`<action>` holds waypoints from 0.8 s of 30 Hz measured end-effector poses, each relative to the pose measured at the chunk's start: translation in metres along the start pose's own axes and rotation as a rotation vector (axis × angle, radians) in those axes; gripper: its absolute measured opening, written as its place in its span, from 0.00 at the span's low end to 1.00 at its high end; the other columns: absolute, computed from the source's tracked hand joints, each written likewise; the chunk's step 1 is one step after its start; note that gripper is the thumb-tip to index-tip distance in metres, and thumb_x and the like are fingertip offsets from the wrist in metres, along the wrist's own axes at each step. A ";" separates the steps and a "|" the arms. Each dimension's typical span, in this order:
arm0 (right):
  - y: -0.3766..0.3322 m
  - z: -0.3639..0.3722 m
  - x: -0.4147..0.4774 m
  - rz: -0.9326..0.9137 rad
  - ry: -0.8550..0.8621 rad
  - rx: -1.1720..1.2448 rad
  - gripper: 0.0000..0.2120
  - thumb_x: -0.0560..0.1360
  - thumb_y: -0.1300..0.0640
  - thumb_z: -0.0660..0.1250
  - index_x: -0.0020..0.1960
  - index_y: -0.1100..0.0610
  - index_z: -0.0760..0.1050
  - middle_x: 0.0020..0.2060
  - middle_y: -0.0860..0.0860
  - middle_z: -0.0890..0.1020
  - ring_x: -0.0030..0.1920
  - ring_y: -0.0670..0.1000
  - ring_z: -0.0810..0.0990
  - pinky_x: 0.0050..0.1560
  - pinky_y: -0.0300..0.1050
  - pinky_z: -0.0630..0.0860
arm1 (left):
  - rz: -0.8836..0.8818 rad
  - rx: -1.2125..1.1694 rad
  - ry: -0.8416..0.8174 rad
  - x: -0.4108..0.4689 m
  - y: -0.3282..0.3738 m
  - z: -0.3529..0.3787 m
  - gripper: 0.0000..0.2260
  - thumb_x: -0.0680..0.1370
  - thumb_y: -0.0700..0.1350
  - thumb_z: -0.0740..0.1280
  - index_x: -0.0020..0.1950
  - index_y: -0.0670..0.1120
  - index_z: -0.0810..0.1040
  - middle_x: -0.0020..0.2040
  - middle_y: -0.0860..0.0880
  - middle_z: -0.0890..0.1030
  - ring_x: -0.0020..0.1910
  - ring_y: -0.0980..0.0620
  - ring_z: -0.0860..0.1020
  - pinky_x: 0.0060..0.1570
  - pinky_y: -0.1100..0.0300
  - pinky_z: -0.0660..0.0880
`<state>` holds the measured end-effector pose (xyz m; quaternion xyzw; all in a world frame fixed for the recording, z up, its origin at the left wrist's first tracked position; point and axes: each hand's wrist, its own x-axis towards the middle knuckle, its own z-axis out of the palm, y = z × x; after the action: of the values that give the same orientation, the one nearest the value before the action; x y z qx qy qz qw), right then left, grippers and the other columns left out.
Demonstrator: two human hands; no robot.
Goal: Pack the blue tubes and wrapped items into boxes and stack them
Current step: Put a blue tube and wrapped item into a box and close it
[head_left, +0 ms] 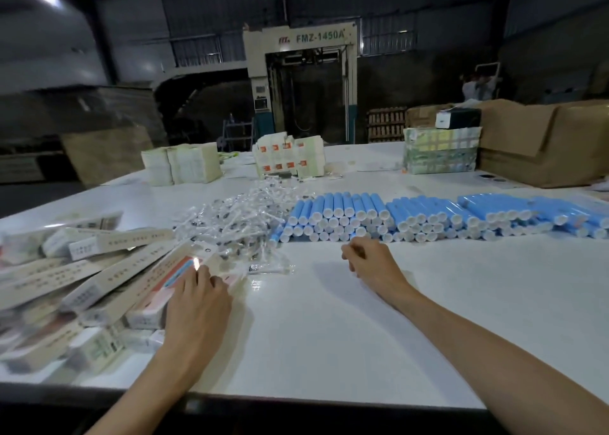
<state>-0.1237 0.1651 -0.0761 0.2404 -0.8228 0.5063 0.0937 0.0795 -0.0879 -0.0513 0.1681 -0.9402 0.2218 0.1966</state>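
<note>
Several blue tubes (362, 219) with white caps lie stacked in rows across the middle of the white table (329, 319). To their left is a heap of clear-wrapped items (237, 217). Long flat boxes (99, 279) lie piled at the left. My left hand (197, 306) rests with straight fingers on a box with a red and blue face (171, 276) at the pile's right edge. My right hand (369, 260) hovers just in front of the tubes with its fingers loosely curled and nothing in it.
At the back of the table stand bundles of flat cartons (181, 164), a white and orange stack (290, 158) and a wrapped bundle (440, 151). Big brown cardboard boxes (543, 144) fill the far right. A machine (301, 82) and a person (478, 85) are behind.
</note>
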 end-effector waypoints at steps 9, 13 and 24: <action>-0.002 -0.002 -0.002 0.027 -0.031 0.005 0.14 0.83 0.52 0.65 0.42 0.55 0.80 0.33 0.49 0.83 0.37 0.53 0.82 0.47 0.58 0.82 | 0.067 -0.716 -0.174 0.042 0.014 -0.019 0.13 0.86 0.55 0.65 0.61 0.54 0.61 0.48 0.54 0.82 0.38 0.59 0.80 0.31 0.65 0.72; 0.000 -0.004 0.000 0.027 -0.040 0.023 0.13 0.83 0.53 0.66 0.42 0.55 0.81 0.34 0.52 0.83 0.38 0.53 0.83 0.46 0.56 0.82 | 0.101 -0.881 -0.222 0.084 0.036 -0.035 0.35 0.79 0.56 0.75 0.77 0.53 0.57 0.69 0.47 0.74 0.47 0.51 0.81 0.32 0.67 0.73; -0.011 -0.046 0.054 0.083 0.297 -0.057 0.08 0.84 0.57 0.64 0.49 0.57 0.79 0.37 0.50 0.82 0.38 0.51 0.82 0.40 0.47 0.77 | -0.131 -1.832 -0.555 0.144 0.109 -0.011 0.29 0.75 0.67 0.74 0.64 0.46 0.77 0.47 0.45 0.82 0.46 0.49 0.82 0.54 0.53 0.79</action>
<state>-0.1690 0.1854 -0.0239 0.1258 -0.8233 0.5162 0.1999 -0.0857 -0.0232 -0.0166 0.0479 -0.7504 -0.6583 0.0340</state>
